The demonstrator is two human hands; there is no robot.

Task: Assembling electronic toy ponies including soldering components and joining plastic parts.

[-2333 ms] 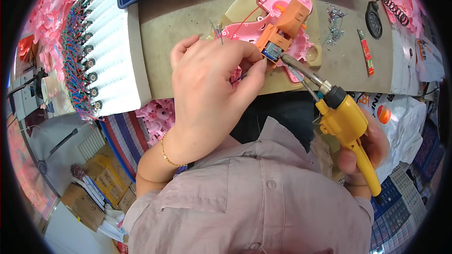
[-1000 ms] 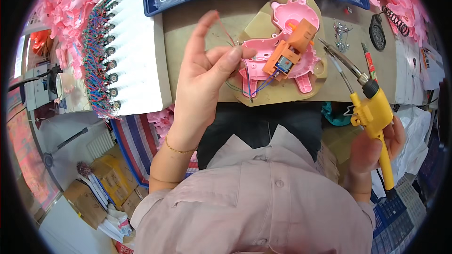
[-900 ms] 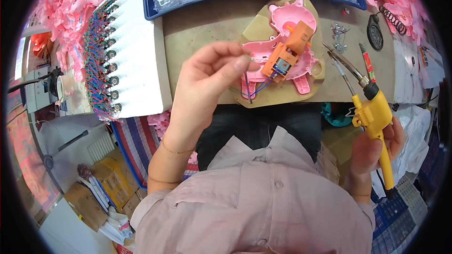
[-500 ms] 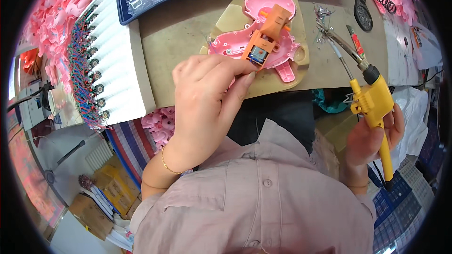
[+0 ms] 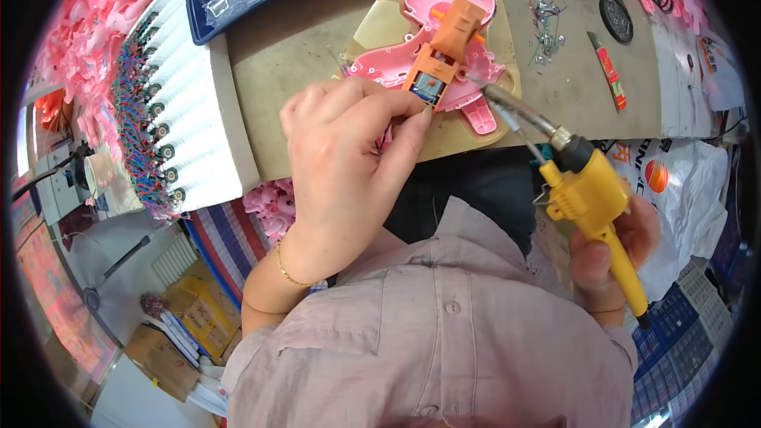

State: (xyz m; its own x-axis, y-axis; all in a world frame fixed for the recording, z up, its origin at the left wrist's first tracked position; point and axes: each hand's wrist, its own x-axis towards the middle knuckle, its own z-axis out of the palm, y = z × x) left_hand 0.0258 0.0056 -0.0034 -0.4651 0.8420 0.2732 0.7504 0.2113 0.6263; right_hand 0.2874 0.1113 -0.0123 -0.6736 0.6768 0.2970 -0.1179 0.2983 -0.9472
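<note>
My left hand point(image 5: 341, 143) pinches the near end of an orange plastic motor housing point(image 5: 458, 28), close to a small silver motor point(image 5: 429, 87) seated in it. The housing lies over a pink plastic toy shell half point(image 5: 380, 63), which rests in a tan holding block point(image 5: 506, 47). Some thin wires show beneath my left palm. In my right hand point(image 5: 614, 246) is a yellow soldering gun point(image 5: 590, 190), gripped by its handle. Its metal tip points up and left, over the right side of the pink shell, a little apart from the motor.
Blue trays point(image 5: 194, 0) of clear plastic parts stand at the back. On the left, speakers with coloured wires point(image 5: 151, 111) lie along a white corrugated sheet point(image 5: 198, 95). A red-handled knife point(image 5: 610, 79), small loose parts point(image 5: 548, 32) and a black disc point(image 5: 614, 20) sit at right.
My right hand has brought the soldering gun left, its tip moving from the loose parts to the pink shell's edge. My left hand keeps its pinch on the motor housing.
</note>
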